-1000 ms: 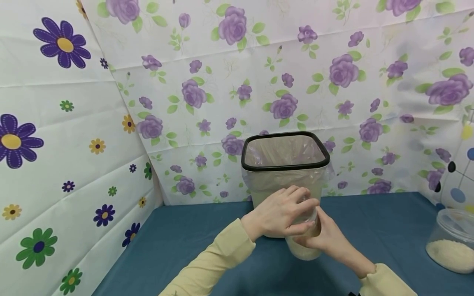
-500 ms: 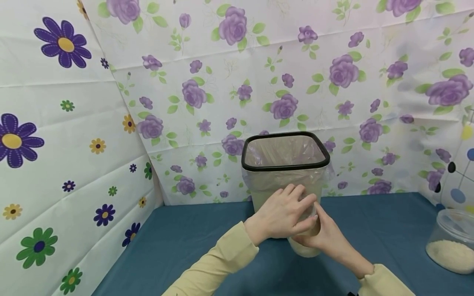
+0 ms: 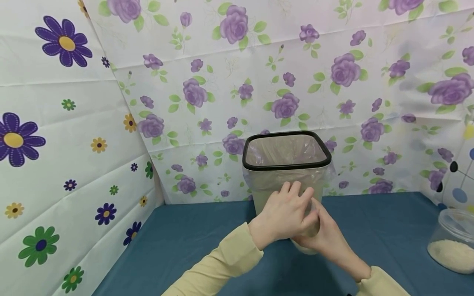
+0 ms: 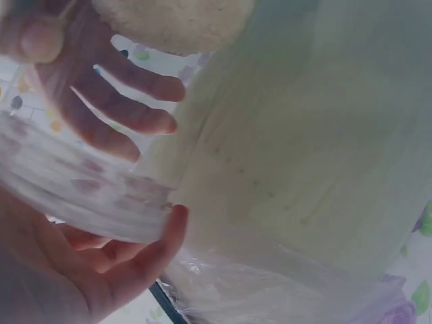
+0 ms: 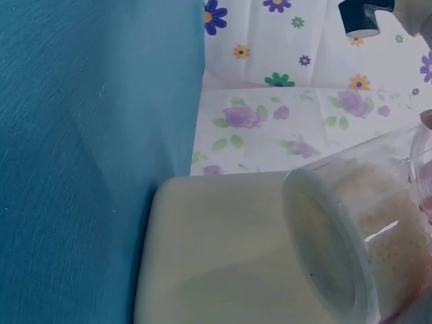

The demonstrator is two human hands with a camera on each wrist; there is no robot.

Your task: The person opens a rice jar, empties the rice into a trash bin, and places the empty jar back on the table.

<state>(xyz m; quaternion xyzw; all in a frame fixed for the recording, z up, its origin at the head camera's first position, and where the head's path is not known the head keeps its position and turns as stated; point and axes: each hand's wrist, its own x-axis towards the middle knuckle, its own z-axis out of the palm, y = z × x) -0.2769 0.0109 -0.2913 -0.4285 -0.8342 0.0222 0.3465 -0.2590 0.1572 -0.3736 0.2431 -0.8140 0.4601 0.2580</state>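
A clear plastic jar (image 3: pixel 305 249) with pale, rice-like grains inside hangs above the table, just in front of a bin. My right hand (image 3: pixel 330 235) grips it round the side. Over its top lies my left hand (image 3: pixel 286 213), the fingers and thumb curled round the clear lid (image 4: pixel 84 196). In the left wrist view the thumb and fingers clasp the lid's edge, and the grains (image 4: pixel 175 23) sit at the far end of the jar. The right wrist view shows the jar's round base and its side. From the head view the lid is mostly hidden by my left hand.
A beige bin (image 3: pixel 259 201) with a black rim and a clear plastic liner stands behind the hands, against a flowered sheet. At the right edge, a lidded clear tub (image 3: pixel 453 242) of similar grains stands on the blue tablecloth (image 3: pixel 192 230).
Both hands have risen slightly with the jar. My left hand has turned and moved a little to the right over the lid. The bin and the tub stay put.
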